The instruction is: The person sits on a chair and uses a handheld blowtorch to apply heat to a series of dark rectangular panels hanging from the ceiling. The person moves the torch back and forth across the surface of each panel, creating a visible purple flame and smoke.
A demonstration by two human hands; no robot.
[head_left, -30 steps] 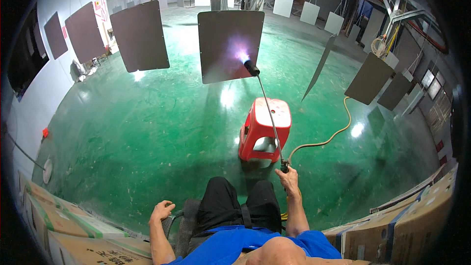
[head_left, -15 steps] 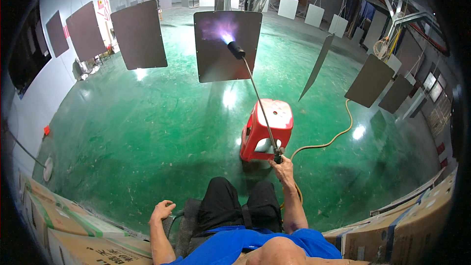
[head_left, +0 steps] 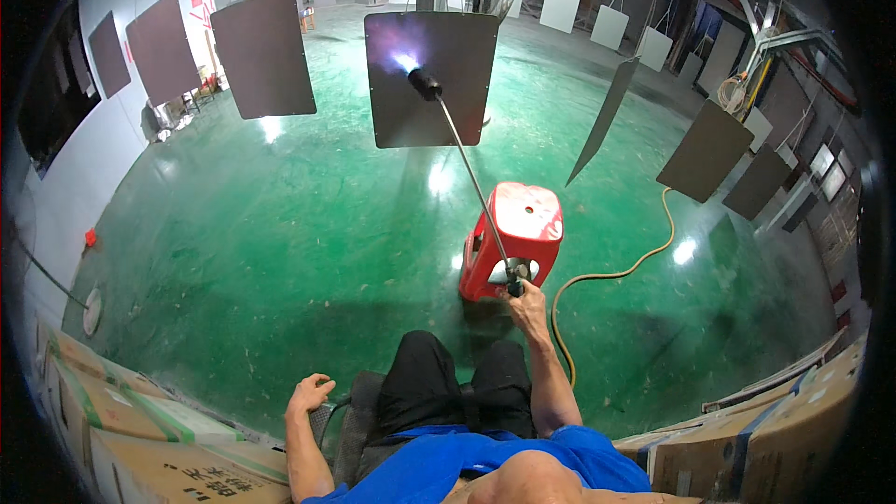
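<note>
The right hand (head_left: pixel 528 303) is closed around the grip end of a long-necked gas torch (head_left: pixel 467 173), fingers wrapped tight on the handle just in front of the red plastic stool (head_left: pixel 515 238). The left hand (head_left: pixel 309 395) holds nothing; its fingers are loosely curled and rest at the edge of the seat beside the person's thigh. The torch's long axis runs from the handle, low and near the person, up and away to the left, and its burner head points at the upper left part of the dark hanging panel (head_left: pixel 431 77), where a bluish flame plays on the surface. Risks noted: held on one spot, the flame would likely scorch or warp the panel; the panel hangs free and could swing, letting the flame pass its edge. The yellow hose (head_left: pixel 616 273) trails across the green floor (head_left: pixel 280 243) beside the stool and may snag or kink. Cardboard boxes (head_left: pixel 131 425) stand close behind the person, a fire hazard should the torch swing round.
</note>
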